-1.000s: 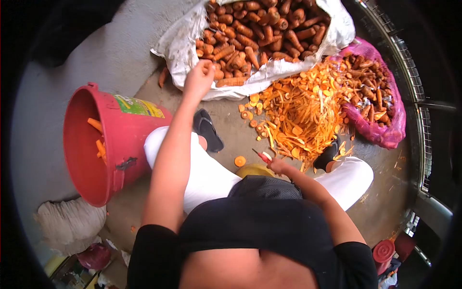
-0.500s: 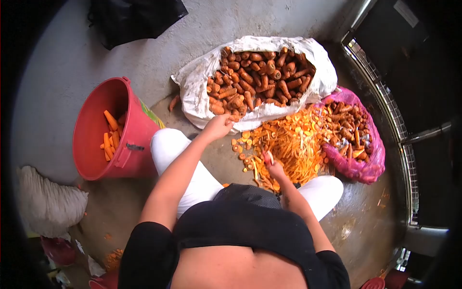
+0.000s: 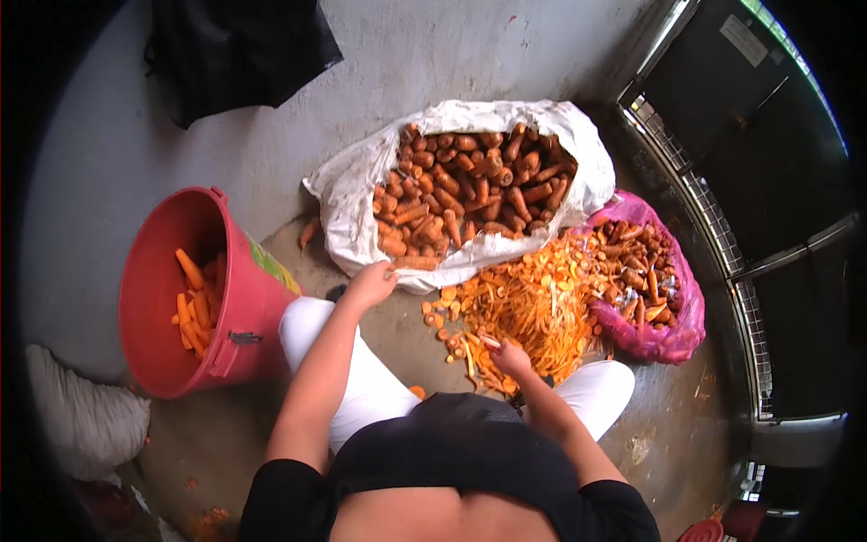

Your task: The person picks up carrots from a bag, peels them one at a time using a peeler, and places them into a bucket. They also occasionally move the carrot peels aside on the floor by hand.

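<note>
Scene: A person sits on a concrete floor (image 3: 433,316), knees apart, among heaps of carrots.
Left hand: The left hand (image 3: 370,285) reaches to the near lip of the white sack (image 3: 348,212). Its fingers (image 3: 386,274) are curled against a carrot (image 3: 414,264) at that lip; whether they grip it cannot be told.
Right hand: The right hand (image 3: 511,359) hangs low between the knees. It is clenched around a small cutting tool (image 3: 490,341), whose blade is too small to make out.
Carrot's lie: It rests on the sack's near lip, just beside the left hand. Its long axis runs along the lip, one end toward the hand and the other toward the peelings. Thick end and thin end cannot be told apart.
Around them: The orange peelings (image 3: 533,303) spread over the floor between the sack and the right knee. A pink bag (image 3: 673,339) of more carrots touches the pile on the right. A red bucket (image 3: 244,307) leans by the left knee with peeled carrots (image 3: 190,303) inside. A black cloth (image 3: 235,54) lies by the wall and a pale sack (image 3: 81,420) behind the bucket.
Risk: The carrot sits at the edge of a slumped heap, so a tug could send its neighbours rolling onto the floor. A dirty, tapered root could slip in a loose grip. The tool is held close to the knee and the peelings, so a careless swing of the right hand could nick the leg.
</note>
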The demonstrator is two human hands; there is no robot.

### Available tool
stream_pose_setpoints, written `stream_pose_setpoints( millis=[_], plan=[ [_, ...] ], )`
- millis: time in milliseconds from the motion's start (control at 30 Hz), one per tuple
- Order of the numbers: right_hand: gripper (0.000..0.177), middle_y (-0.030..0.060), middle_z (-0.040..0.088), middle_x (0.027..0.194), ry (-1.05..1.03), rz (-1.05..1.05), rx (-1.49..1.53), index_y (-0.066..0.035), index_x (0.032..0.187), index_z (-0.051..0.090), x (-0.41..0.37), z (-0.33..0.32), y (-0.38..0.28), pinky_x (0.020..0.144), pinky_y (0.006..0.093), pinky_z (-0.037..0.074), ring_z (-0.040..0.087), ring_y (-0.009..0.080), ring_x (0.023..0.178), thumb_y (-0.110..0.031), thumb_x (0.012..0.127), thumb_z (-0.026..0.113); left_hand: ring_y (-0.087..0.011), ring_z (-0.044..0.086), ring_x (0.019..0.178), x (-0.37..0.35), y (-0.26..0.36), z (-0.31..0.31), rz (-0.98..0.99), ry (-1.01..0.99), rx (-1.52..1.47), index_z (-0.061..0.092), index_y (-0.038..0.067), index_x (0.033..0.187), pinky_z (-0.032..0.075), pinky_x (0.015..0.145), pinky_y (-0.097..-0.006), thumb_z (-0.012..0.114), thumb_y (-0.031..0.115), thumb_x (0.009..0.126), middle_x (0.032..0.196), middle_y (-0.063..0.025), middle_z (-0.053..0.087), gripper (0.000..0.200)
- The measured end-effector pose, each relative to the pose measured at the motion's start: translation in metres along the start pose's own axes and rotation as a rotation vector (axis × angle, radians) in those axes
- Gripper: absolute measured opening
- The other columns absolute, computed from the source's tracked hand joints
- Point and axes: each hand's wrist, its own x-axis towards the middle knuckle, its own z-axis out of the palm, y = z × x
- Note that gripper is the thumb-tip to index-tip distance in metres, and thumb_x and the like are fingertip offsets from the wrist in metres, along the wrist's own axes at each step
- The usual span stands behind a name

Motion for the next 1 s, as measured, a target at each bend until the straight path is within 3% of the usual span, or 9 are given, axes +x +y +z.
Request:
stream_pose_setpoints(
  millis=[100, 200, 467, 567, 667, 800, 833, 933, 1000],
  plan=[
    [0.034, 0.0184, 0.066, 0.086, -0.024, -0.053, -0.134, -0.006, 0.098, 0.055, 0.01, -0.003, 0.002, 0.07, 0.044, 0.051, 0.064, 0.0357, 0.081, -0.038, 0.084, 0.052, -0.0383, 0.058, 0.099, 0.001, 0.013, -0.001, 0.03, -0.093, 0.154, 0.06, 0.004, 0.11, 0.046, 0.086, -0.0446, 0.056, 0.03, 0.084, 0.103, -0.0218, 0.063, 0.037],
    [0.028, 0.018, 0.066, 0.081, 0.063, -0.169, -0.186, -0.007, 0.093, 0.052, 0.024, -0.011, 0.008, 0.066, 0.0457, 0.05, 0.064, 0.0371, 0.075, -0.034, 0.085, 0.05, -0.0357, 0.058, 0.102, 0.011, 0.008, 0.009, 0.045, -0.178, 0.316, 0.06, 0.003, 0.11, 0.046, 0.087, -0.0447, 0.056, 0.032, 0.084, 0.106, -0.0214, 0.062, 0.039],
    [0.032, 0.0219, 0.064, 0.083, 0.371, 0.238, 0.101, -0.007, 0.102, 0.046, 0.069, -0.063, 0.042, 0.065, 0.0495, 0.049, 0.062, 0.0411, 0.076, -0.033, 0.084, 0.053, -0.0304, 0.052, 0.113, 0.014, 0.054, 0.001, 0.022, -0.344, 0.301, 0.051, 0.003, 0.123, 0.041, 0.095, -0.0412, 0.051, 0.033, 0.088, 0.121, -0.0168, 0.057, 0.047],
    [0.034, 0.0217, 0.064, 0.084, 0.449, 0.257, 0.047, -0.004, 0.103, 0.045, 0.09, -0.065, 0.069, 0.066, 0.0493, 0.048, 0.062, 0.0403, 0.077, -0.031, 0.083, 0.055, -0.0308, 0.053, 0.113, 0.022, 0.038, 0.01, 0.074, -0.248, 0.357, 0.052, 0.003, 0.123, 0.041, 0.094, -0.041, 0.051, 0.033, 0.088, 0.119, -0.0171, 0.058, 0.046],
    [0.038, 0.0228, 0.062, 0.086, 0.49, 0.22, 0.009, -0.002, 0.106, 0.045, 0.105, -0.068, 0.082, 0.065, 0.0493, 0.048, 0.061, 0.0399, 0.076, -0.029, 0.082, 0.057, -0.0313, 0.053, 0.111, 0.024, 0.033, 0.011, 0.027, -0.312, 0.393, 0.052, 0.004, 0.122, 0.042, 0.094, -0.0411, 0.051, 0.033, 0.088, 0.117, -0.0173, 0.059, 0.045],
    [0.048, 0.0247, 0.06, 0.092, 0.469, 0.275, -0.062, -0.001, 0.115, 0.045, 0.122, -0.062, 0.1, 0.077, 0.0473, 0.047, 0.059, 0.0408, 0.086, -0.032, 0.081, 0.058, -0.031, 0.054, 0.11, 0.031, 0.034, 0.015, -0.011, -0.369, 0.415, 0.053, 0.004, 0.121, 0.042, 0.092, -0.0423, 0.051, 0.033, 0.088, 0.116, -0.0168, 0.059, 0.044],
    [0.054, 0.0257, 0.056, 0.105, 0.325, 0.317, -0.058, -0.001, 0.119, 0.045, 0.123, -0.066, 0.103, 0.087, 0.046, 0.043, 0.054, 0.0408, 0.101, -0.037, 0.08, 0.059, -0.0311, 0.054, 0.11, 0.035, 0.032, 0.018, -0.022, -0.374, 0.414, 0.053, 0.004, 0.121, 0.042, 0.092, -0.0427, 0.05, 0.033, 0.088, 0.116, -0.0167, 0.059, 0.044],
    [0.059, 0.0259, 0.049, 0.118, 0.296, 0.374, -0.091, -0.002, 0.119, 0.047, 0.121, -0.07, 0.103, 0.092, 0.0453, 0.04, 0.047, 0.0397, 0.112, -0.043, 0.079, 0.06, -0.0313, 0.053, 0.112, 0.041, 0.028, 0.026, -0.068, -0.361, 0.423, 0.053, 0.005, 0.121, 0.04, 0.093, -0.044, 0.051, 0.033, 0.089, 0.116, -0.0165, 0.058, 0.043],
    [0.059, 0.0241, 0.048, 0.12, 0.418, 0.344, -0.162, -0.002, 0.121, 0.048, 0.13, -0.06, 0.105, 0.096, 0.0435, 0.037, 0.044, 0.0376, 0.115, -0.044, 0.082, 0.058, -0.0312, 0.051, 0.114, 0.046, 0.019, 0.037, -0.095, -0.383, 0.455, 0.052, 0.005, 0.121, 0.038, 0.095, -0.0449, 0.051, 0.033, 0.089, 0.117, -0.0163, 0.057, 0.043]
  ],
)
